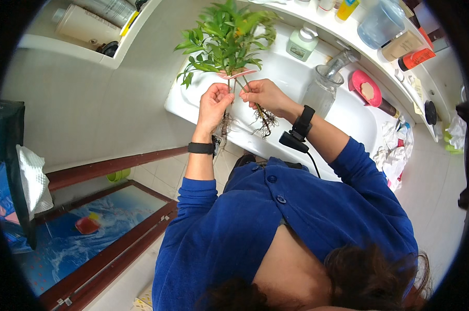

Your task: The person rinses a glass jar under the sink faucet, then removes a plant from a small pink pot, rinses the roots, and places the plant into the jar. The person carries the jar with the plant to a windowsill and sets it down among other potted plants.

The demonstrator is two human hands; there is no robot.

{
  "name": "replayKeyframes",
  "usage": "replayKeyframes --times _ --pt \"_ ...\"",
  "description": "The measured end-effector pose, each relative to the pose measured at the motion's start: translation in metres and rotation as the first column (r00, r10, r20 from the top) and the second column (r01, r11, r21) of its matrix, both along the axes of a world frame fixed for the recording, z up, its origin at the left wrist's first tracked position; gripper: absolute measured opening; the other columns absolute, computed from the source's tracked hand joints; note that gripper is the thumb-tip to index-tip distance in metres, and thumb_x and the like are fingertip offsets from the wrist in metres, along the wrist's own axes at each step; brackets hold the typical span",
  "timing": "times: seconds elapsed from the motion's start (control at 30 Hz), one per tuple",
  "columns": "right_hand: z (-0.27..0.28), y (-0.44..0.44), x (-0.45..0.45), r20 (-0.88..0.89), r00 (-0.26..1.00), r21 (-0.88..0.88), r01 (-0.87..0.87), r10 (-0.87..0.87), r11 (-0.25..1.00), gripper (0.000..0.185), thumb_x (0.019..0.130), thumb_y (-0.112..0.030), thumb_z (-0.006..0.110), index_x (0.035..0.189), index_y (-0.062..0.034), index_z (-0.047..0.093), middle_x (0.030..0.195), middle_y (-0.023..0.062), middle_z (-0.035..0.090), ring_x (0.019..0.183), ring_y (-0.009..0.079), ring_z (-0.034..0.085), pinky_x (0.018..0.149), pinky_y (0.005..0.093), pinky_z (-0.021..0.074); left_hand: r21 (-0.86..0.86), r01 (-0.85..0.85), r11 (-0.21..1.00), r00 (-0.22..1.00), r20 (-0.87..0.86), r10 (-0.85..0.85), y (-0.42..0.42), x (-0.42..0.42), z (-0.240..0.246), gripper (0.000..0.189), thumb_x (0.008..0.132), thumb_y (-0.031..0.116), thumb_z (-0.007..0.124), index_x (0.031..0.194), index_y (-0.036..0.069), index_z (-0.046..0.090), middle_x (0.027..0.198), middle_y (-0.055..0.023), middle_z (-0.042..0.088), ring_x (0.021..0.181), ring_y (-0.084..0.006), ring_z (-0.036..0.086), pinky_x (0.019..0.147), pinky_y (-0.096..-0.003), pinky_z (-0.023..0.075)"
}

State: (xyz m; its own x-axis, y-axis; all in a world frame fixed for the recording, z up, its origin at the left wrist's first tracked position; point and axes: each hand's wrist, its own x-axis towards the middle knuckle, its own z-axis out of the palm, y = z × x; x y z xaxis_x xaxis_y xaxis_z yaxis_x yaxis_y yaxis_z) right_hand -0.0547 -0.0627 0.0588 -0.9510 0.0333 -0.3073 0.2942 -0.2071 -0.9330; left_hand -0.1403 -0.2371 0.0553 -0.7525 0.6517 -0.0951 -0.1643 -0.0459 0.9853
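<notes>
A leafy green plant (227, 41) stands over the left end of the white washbasin (368, 120), its thin stems running down between my hands. My left hand (213, 103) pinches a stem between thumb and fingers, and dark tangled roots hang just below it. With thumb and fingertips my right hand (268, 96) grips other stems, whose brown roots (266, 121) dangle over the basin's front part. A thin pink piece (238, 73) lies across the stems under the leaves; what it is I cannot tell. To the right, a clear glass vase (319, 95) stands in the basin below the metal faucet (341, 62).
Behind the basin are a pale green pump bottle (302, 43) and a pink soap dish (365, 88). A white shelf (374, 60) holds a blue plastic jug (381, 24) and several tubes. Crumpled plastic bags (396, 149) lie at right. A black cable hangs from my right wrist's device (295, 140).
</notes>
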Motion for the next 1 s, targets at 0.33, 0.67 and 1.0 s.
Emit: replayKeyframes --times 0.33,0.67,1.0 --pt "-0.003 -0.008 -0.005 -0.227 0.969 0.417 0.184 -0.094 0.89 0.018 0.085 -0.01 0.066 0.099 0.0007 0.068 0.072 0.0094 0.059 0.065 0.0154 0.057 0.06 0.0312 0.046 0.15 -0.025 0.988 0.999 0.027 0.021 0.0 0.002 0.001 0.011 0.09 0.006 0.063 0.098 0.006 0.056 0.089 0.0011 0.059 0.079 -0.0073 0.054 0.075 -0.0235 0.0442" --pt "0.006 -0.012 -0.006 -0.346 0.931 0.481 0.28 -0.114 0.831 0.019 0.086 -0.013 0.065 0.101 -0.0019 0.068 0.077 0.0135 0.057 0.069 0.0236 0.056 0.065 0.0346 0.0455 0.266 -0.099 0.959 0.986 0.156 0.059 0.013 0.007 0.005 0.008 0.095 0.013 0.059 0.098 0.007 0.053 0.088 -0.0033 0.062 0.08 -0.0116 0.057 0.077 -0.0264 0.0458" --pt "0.005 -0.017 -0.008 -0.454 0.875 0.365 0.357 -0.171 0.86 0.021 0.091 -0.014 0.059 0.106 0.0005 0.065 0.081 0.0117 0.056 0.072 0.0219 0.053 0.067 0.0341 0.0433 0.404 -0.109 0.908 0.978 0.206 0.026 0.016 -0.003 0.008 0.025 0.086 -0.003 0.063 0.11 0.003 0.057 0.101 -0.0033 0.064 0.091 -0.0101 0.059 0.088 -0.0258 0.0456"
